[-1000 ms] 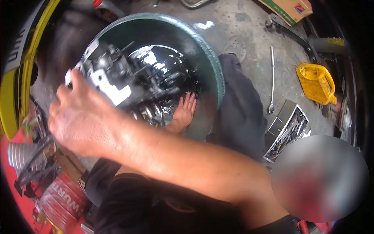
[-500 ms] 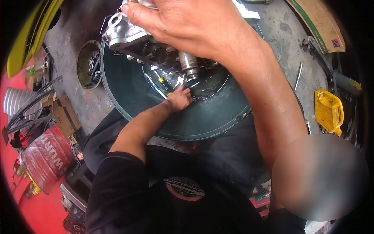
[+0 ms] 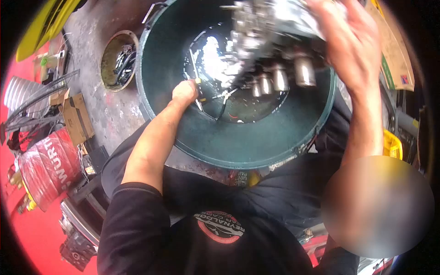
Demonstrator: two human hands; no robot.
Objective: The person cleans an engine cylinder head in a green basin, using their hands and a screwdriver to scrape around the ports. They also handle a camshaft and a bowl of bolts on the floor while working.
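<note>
Metal part (image 3: pixel 254 34) — clamped in right fingers (image 3: pixel 333 23) above liquid (image 3: pixel 247 110) in tub (image 3: pixel 229 144), clear of near rim (image 3: pixel 217 162) — couldn't tell about left fingers (image 3: pixel 189 88).

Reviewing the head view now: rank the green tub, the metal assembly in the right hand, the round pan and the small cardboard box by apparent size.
1. Green tub
2. Metal assembly, blurred and probably enlarged by nearness
3. Round pan and cardboard box: too alike to rank
</note>
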